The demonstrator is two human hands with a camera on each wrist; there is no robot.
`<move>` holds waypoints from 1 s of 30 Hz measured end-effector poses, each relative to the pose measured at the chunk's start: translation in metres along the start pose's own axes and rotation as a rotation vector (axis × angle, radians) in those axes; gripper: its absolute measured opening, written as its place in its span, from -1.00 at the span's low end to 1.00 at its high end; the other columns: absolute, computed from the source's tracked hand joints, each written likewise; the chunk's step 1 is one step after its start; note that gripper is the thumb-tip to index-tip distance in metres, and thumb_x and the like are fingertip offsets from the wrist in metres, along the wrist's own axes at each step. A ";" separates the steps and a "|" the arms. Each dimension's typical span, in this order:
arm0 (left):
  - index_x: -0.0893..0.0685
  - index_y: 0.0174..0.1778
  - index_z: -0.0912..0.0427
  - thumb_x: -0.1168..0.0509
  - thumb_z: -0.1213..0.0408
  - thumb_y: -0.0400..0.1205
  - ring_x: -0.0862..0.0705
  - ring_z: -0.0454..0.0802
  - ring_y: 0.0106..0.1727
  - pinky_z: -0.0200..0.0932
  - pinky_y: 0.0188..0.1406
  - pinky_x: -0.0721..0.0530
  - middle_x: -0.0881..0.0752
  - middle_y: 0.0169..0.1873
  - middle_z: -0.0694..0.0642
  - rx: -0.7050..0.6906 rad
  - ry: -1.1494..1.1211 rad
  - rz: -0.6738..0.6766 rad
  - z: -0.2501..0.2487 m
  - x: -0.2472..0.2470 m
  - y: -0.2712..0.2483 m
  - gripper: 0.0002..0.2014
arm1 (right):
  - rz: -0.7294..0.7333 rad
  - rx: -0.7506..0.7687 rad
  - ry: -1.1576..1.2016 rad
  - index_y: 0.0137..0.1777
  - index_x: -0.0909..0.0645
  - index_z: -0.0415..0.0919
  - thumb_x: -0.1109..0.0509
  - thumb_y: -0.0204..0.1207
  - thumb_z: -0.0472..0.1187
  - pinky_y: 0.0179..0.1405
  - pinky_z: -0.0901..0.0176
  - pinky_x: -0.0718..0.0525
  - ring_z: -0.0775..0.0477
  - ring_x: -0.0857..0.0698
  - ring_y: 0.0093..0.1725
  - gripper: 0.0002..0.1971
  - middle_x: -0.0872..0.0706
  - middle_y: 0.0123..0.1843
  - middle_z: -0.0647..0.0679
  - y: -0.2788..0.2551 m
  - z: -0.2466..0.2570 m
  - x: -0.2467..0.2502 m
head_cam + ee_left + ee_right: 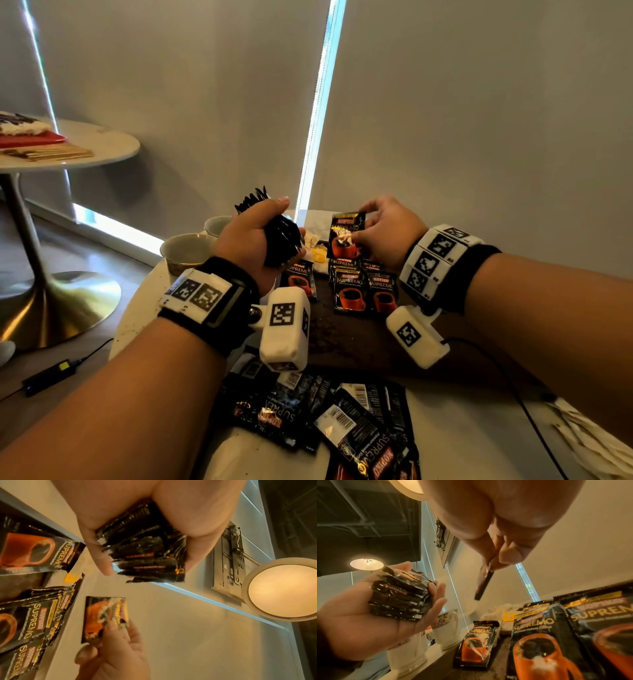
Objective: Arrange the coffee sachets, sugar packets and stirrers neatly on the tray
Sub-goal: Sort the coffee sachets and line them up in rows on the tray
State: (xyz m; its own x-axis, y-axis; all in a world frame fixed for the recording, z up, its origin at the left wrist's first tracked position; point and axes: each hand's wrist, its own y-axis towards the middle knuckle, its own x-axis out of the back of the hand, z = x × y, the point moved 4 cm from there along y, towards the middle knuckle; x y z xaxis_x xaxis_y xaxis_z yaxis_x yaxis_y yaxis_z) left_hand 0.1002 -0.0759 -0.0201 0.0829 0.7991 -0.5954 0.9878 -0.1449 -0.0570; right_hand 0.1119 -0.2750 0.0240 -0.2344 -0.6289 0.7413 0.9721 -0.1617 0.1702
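Note:
My left hand (287, 219) grips a thick stack of black coffee sachets (277, 240), held upright above the tray's far left; in the left wrist view the stack (145, 550) fans out between thumb and fingers. My right hand (364, 222) pinches a single coffee sachet (344, 236) by its edge, lifted over the far side of the dark wooden tray (342, 335). That sachet shows edge-on in the right wrist view (483, 582). Several sachets lie face up on the tray, overlapping in a group (352, 291), with one apart (298, 281) to the left.
A loose heap of sachets (342, 418) lies on the white table before the tray. White paper packets (589, 435) sit at the near right. Two cups (186, 251) stand left of the tray; white and yellow packets (317, 248) lie behind it. A round side table (102, 144) stands far left.

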 end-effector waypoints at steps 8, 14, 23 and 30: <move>-0.53 0.39 0.30 -0.55 0.13 0.42 -0.74 0.17 -0.27 0.05 -0.30 -0.77 -0.62 -0.01 0.33 -0.034 -0.057 -0.015 -0.001 0.004 0.003 -0.34 | 0.262 -0.076 -0.161 0.21 -0.72 -0.16 -0.46 0.52 -0.41 -0.51 0.38 -0.60 0.17 -0.69 -0.39 -0.71 -0.77 -0.09 -0.04 0.020 0.002 -0.034; -0.51 0.44 0.29 -0.48 0.18 0.57 -0.75 0.14 -0.32 0.05 -0.29 -0.78 -0.64 -0.05 0.31 -0.059 -0.048 -0.029 -0.002 0.005 0.005 -0.44 | 0.320 -0.024 -0.377 0.25 -0.75 -0.10 -0.53 0.53 -0.29 -0.52 0.47 -0.49 0.24 -0.58 -0.27 -0.70 -0.76 0.09 0.04 0.029 0.001 -0.049; -0.50 0.41 0.29 -0.44 0.21 0.61 -0.75 0.08 -0.47 0.02 -0.33 -0.77 -0.65 -0.19 0.25 -0.055 -0.040 -0.017 -0.003 0.002 0.003 -0.51 | 0.309 -0.044 -0.500 0.33 -0.71 -0.10 -0.48 0.53 -0.17 -0.15 0.21 -0.70 0.03 -0.74 -0.03 -0.64 -0.77 0.23 -0.07 0.036 -0.003 -0.059; -0.52 0.37 0.32 -0.43 0.21 0.61 -0.75 0.09 -0.47 0.00 -0.35 -0.77 -0.71 -0.33 0.21 -0.051 -0.046 -0.010 -0.003 0.002 0.002 -0.54 | 0.281 -0.006 -0.568 0.27 -0.73 -0.13 -0.47 0.58 -0.14 0.21 0.03 -0.73 -0.10 -0.74 0.20 -0.71 -0.77 0.21 -0.06 0.032 0.003 -0.058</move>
State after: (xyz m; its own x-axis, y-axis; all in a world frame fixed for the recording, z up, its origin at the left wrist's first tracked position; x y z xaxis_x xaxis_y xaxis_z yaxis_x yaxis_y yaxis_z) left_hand 0.1030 -0.0733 -0.0189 0.0683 0.7722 -0.6317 0.9941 -0.1064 -0.0225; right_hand 0.1570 -0.2415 -0.0113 0.0747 -0.1467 0.9864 0.9951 -0.0541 -0.0834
